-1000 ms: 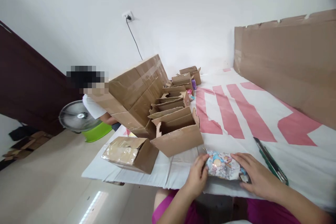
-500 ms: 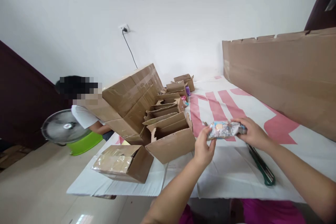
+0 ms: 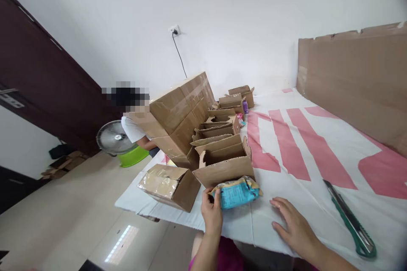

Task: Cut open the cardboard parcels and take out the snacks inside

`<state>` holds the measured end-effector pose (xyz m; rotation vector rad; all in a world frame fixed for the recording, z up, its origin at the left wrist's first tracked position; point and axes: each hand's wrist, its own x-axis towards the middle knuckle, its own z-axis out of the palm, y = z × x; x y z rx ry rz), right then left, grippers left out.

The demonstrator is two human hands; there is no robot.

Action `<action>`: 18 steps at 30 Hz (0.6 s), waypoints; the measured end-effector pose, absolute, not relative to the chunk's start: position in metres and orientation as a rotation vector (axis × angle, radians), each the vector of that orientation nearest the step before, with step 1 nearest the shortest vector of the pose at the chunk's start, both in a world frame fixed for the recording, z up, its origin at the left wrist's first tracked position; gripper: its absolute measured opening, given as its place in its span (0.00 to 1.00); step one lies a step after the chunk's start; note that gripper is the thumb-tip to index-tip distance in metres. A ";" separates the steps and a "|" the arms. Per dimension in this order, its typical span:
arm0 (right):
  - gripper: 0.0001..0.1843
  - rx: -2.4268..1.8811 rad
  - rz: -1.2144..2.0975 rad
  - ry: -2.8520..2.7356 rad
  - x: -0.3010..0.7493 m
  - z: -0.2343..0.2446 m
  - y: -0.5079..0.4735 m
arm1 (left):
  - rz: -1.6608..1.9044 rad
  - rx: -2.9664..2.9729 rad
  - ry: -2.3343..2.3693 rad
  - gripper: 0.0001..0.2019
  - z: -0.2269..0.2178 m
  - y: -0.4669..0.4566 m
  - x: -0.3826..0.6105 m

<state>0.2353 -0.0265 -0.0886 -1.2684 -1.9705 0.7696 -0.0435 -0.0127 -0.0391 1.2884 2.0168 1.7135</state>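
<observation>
My left hand [image 3: 212, 214] is closed on the left end of a small printed packet [image 3: 237, 192], whose blue side faces me, just in front of the nearest open cardboard box [image 3: 224, 163]. My right hand [image 3: 294, 226] lies flat on the white and pink table cover [image 3: 295, 152], fingers spread, holding nothing, a little to the right of the packet.
A green utility knife [image 3: 349, 220] lies on the cover to the right. A row of open small boxes [image 3: 219, 129] runs back along the table's left side beside large sealed cartons [image 3: 179, 114]. A taped box [image 3: 168, 186] overhangs the near-left edge. Another person [image 3: 135, 125] sits by a fan [image 3: 114, 137]. A cardboard sheet [image 3: 352, 80] leans on the right.
The packet was held up in both hands; now only my left hand holds it, lower and turned blue side up, by the open box. My right hand let go and rests on the table.
</observation>
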 end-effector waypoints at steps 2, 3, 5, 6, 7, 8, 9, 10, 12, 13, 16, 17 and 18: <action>0.22 -1.253 0.669 -2.068 0.235 -0.093 -0.026 | 1.852 1.430 2.128 0.22 -0.045 -0.021 -0.050; 0.21 -1.248 0.646 -2.094 0.236 -0.094 -0.026 | 1.894 1.566 2.156 0.21 -0.049 -0.027 -0.050; 0.21 -1.243 0.630 -2.110 0.239 -0.093 -0.026 | 1.884 1.890 2.109 0.19 -0.058 -0.041 -0.043; 0.20 -1.241 0.625 -2.108 0.240 -0.092 -0.026 | 1.833 2.036 2.052 0.20 -0.062 -0.047 -0.037; 0.20 -1.241 0.620 -2.106 0.240 -0.091 -0.026 | 1.754 2.150 2.006 0.21 -0.065 -0.052 -0.031; 0.20 -1.242 0.617 -2.105 0.240 -0.089 -0.026 | 1.651 2.229 1.991 0.22 -0.068 -0.054 -0.026; 0.19 -1.243 0.616 -2.108 0.240 -0.088 -0.026 | 1.545 2.273 2.019 0.24 -0.070 -0.055 -0.023; 0.18 -1.243 0.617 -2.112 0.239 -0.086 -0.026 | 1.445 2.288 2.079 0.24 -0.071 -0.053 -0.020; 0.16 -1.242 0.617 -2.122 0.239 -0.084 -0.027 | 1.318 2.245 2.231 0.23 -0.069 -0.045 -0.022; 0.15 -1.239 0.615 -2.127 0.239 -0.083 -0.027 | 1.297 2.196 2.294 0.21 -0.067 -0.039 -0.025; 0.14 -1.227 0.601 -2.139 0.239 -0.082 -0.028 | 1.301 2.058 2.349 0.22 -0.060 -0.022 -0.035; 0.14 -1.224 0.596 -2.142 0.239 -0.083 -0.029 | 1.299 2.031 2.335 0.22 -0.058 -0.018 -0.037; 0.14 -1.218 0.592 -2.144 0.239 -0.084 -0.029 | 1.294 2.015 2.314 0.23 -0.057 -0.014 -0.037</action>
